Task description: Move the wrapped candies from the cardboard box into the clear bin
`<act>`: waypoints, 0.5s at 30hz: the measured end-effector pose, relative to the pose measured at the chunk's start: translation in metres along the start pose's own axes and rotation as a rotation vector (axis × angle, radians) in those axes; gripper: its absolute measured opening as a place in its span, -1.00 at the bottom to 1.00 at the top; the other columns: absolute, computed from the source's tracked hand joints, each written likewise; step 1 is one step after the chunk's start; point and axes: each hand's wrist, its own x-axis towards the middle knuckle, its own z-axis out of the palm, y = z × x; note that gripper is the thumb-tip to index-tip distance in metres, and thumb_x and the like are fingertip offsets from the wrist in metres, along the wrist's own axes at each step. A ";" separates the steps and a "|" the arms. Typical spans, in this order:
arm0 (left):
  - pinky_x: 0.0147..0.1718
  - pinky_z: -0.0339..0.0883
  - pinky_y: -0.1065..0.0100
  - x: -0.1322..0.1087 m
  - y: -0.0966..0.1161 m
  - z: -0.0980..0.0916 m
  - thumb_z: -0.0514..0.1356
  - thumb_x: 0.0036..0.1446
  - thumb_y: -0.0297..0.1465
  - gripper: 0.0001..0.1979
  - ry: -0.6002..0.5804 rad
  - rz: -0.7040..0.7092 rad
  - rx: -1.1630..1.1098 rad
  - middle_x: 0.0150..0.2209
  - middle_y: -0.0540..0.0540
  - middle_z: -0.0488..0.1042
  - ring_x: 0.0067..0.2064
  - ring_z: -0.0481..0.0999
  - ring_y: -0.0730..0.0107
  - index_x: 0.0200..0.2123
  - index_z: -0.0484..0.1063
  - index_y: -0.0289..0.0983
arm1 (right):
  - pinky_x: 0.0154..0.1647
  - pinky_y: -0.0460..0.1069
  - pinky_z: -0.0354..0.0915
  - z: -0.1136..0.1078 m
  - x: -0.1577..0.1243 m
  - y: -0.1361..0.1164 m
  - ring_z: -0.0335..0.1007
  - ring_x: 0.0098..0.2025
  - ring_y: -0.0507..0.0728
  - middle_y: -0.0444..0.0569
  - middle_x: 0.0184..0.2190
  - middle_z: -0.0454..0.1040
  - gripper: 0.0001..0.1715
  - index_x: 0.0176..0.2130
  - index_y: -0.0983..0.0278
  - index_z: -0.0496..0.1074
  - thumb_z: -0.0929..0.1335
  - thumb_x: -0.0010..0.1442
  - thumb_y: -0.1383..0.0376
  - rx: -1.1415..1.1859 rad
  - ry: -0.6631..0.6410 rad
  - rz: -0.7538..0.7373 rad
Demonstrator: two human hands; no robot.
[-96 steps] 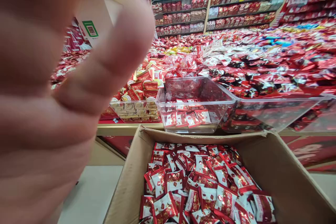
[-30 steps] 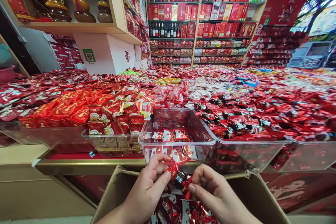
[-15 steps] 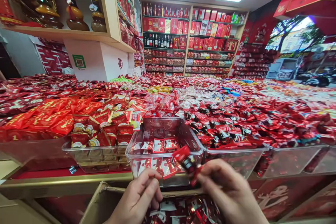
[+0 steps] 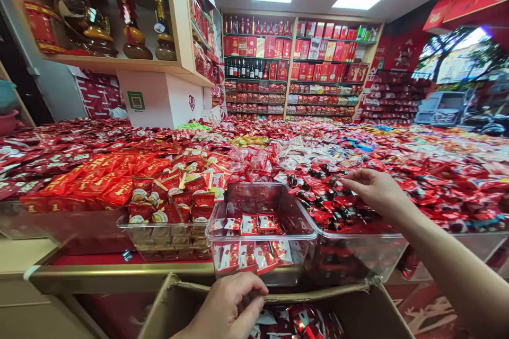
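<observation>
My right hand point(image 4: 371, 190) reaches out over the heap of dark red-and-black candies point(image 4: 330, 212) in a clear tray. Its fingers are drawn together and point down at the heap; whether they hold anything is hidden. My left hand point(image 4: 234, 307) sits low at the near edge of the cardboard box point(image 4: 318, 292), curled into a loose fist with nothing showing in it. Red-and-white candy packets point(image 4: 278, 323) lie in the box under it. Just behind the box stands a clear plastic bin point(image 4: 306, 230), partly filled with the same red-and-white packets point(image 4: 250, 225).
A clear bin of durian sweets point(image 4: 170, 206) stands left of the middle bin. Red wrapped candies point(image 4: 99, 169) cover the whole wide counter. A gold-edged counter lip point(image 4: 119, 270) runs in front. Shelves of bottles and red boxes point(image 4: 294, 63) line the back wall.
My right hand, which pinched a red-and-black candy near the box, has stretched forward and right over the dark candy heap. The left hand dropped lower and stayed curled.
</observation>
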 end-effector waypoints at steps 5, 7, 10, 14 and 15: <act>-0.45 0.19 0.51 -0.001 0.004 0.000 0.01 0.09 -0.36 -0.82 0.017 0.017 0.004 -0.47 -0.03 0.42 -0.44 0.35 0.48 -0.35 0.39 -0.26 | -0.44 0.01 0.18 -0.001 -0.005 -0.003 0.38 -0.45 0.16 -0.02 -0.51 0.48 -0.77 -0.44 0.26 0.44 0.29 0.02 0.17 -0.369 0.128 -0.136; -0.43 0.19 0.50 -0.001 0.004 0.000 0.01 0.11 -0.35 -0.81 0.022 0.025 -0.004 -0.46 -0.04 0.43 -0.43 0.36 0.48 -0.35 0.40 -0.26 | -0.42 0.02 0.17 -0.001 -0.019 -0.014 0.36 -0.42 0.18 0.02 -0.45 0.48 -0.75 -0.39 0.26 0.44 0.27 0.05 0.16 -0.389 0.271 -0.239; -0.42 0.20 0.49 -0.003 0.004 0.000 0.03 0.11 -0.36 -0.82 0.029 0.037 -0.019 -0.45 -0.05 0.44 -0.42 0.37 0.47 -0.34 0.40 -0.27 | -0.46 -0.04 0.17 0.007 -0.062 -0.037 0.32 -0.48 0.08 -0.03 -0.47 0.45 -0.80 -0.34 0.24 0.42 0.28 0.08 0.19 -0.174 0.356 -0.442; -0.39 0.23 0.48 -0.006 0.006 -0.001 0.02 0.11 -0.38 -0.81 0.054 0.092 -0.020 -0.44 -0.08 0.46 -0.42 0.40 0.47 -0.31 0.39 -0.30 | -0.52 -0.10 0.18 0.059 -0.146 -0.039 0.29 -0.54 0.01 -0.09 -0.54 0.44 -0.91 -0.40 0.21 0.38 0.28 0.08 0.36 -0.044 -0.131 -0.867; -0.38 0.24 0.48 -0.008 0.006 0.000 0.00 0.12 -0.40 -0.81 0.051 0.131 0.002 -0.43 -0.09 0.47 -0.41 0.41 0.46 -0.31 0.39 -0.30 | -0.60 -0.11 0.12 0.081 -0.167 -0.028 0.25 -0.59 0.01 -0.11 -0.60 0.42 -0.91 -0.47 0.20 0.38 0.30 0.03 0.36 -0.097 -0.290 -0.990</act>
